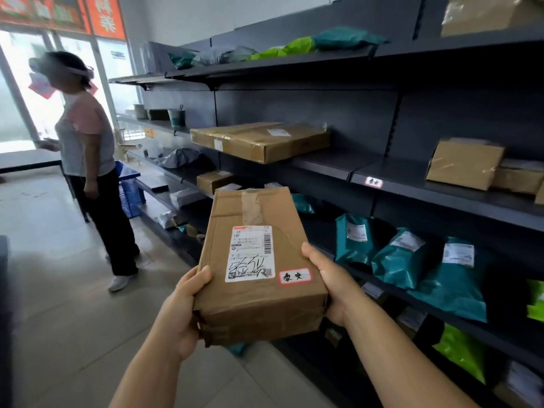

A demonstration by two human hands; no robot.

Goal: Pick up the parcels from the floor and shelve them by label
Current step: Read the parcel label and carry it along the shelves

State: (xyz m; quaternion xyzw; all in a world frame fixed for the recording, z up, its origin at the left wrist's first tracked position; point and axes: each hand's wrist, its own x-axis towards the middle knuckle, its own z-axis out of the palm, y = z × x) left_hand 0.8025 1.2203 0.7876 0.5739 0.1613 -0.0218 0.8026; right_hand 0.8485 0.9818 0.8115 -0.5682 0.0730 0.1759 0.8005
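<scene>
Brown cardboard parcel [259, 269] held up in front of dark shelving [412, 178], left hand [181, 313] clasping its lower left edge, right hand [329, 284] clasping its right side, thumbs on the labelled top face

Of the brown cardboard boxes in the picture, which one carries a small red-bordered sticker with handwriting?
The box held in both hands: the red-bordered sticker sits beside its white shipping label. No such sticker shows on the shelved boxes.
</scene>
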